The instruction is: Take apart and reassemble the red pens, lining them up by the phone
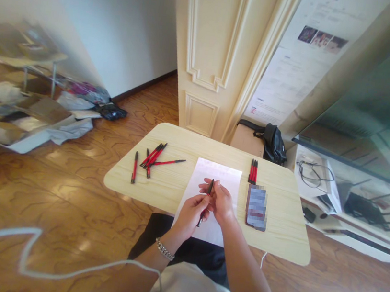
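A red-and-black pen is held in front of me, tilted, with its black end pointing away. My left hand pinches the pen's lower half between thumb and fingers; its other end pokes out below them. At the upper half, my right hand has its thumb against the pen and its fingers behind it. Both hands are over a white sheet of paper on the pale wooden table. To the left lies a loose pile of several similar pens, with a single pen beside it.
Several pens lie side by side at the right, above a phone with a blurred screen. Behind the table are a cream door and a black bag. A white cable crosses at lower left.
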Demonstrator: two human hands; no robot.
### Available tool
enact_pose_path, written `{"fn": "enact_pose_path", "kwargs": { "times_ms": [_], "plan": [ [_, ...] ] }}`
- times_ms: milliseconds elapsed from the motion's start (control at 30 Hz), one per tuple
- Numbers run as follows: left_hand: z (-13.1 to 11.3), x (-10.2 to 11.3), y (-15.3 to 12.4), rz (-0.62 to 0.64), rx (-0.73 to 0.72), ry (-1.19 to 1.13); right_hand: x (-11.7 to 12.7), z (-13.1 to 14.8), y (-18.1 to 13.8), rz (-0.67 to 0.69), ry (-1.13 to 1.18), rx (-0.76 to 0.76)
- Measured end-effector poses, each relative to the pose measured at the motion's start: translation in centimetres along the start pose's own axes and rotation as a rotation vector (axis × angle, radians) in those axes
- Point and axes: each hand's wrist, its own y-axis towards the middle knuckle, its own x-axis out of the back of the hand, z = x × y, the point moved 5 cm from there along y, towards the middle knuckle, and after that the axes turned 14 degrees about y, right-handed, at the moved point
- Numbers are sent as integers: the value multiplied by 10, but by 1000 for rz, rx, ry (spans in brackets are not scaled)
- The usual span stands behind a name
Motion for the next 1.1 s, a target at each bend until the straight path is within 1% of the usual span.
{"fn": "enact_pose_path", "kwargs": {
  "times_ms": [133, 200, 267, 367, 433, 500, 567, 667, 733, 800, 900, 967, 1100],
  "plan": [
    [-3, 3, 1, -39, -5, 82, 6, 8, 0, -83, -70, 192],
    [-2, 3, 1, -33, 15, 83, 7, 8, 0, -88, -74, 219],
    [1, 1, 0, -7, 42, 48, 8, 4, 0, -62, -31, 167],
    [6, -1, -3, 26, 56, -2, 6, -3, -1, 14, 38, 8],
    [7, -1, -3, 24, 43, 0, 5, -3, -2, 29, 45, -36],
    [6, 1, -2, 5, 30, 21, 5, 1, -1, -1, 25, 4],
    [5, 3, -1, -9, 26, 51, 5, 6, 0, -41, -18, 80],
    [4, 4, 0, 4, 39, 74, 5, 11, 0, -84, -78, 168],
    [5, 2, -2, 26, 56, 56, 5, 10, 0, -83, -60, 158],
    [6, 1, -3, 47, 78, 25, 6, 6, -1, -45, -8, 89],
    [6, 0, -4, 47, 83, 3, 5, 3, -1, 11, 47, -2],
    [3, 1, -4, 33, 65, 11, 5, 5, -1, 5, 37, 18],
    [-2, 3, -2, 12, 48, 34, 6, 11, 1, -55, -68, 142]
  ]
}}
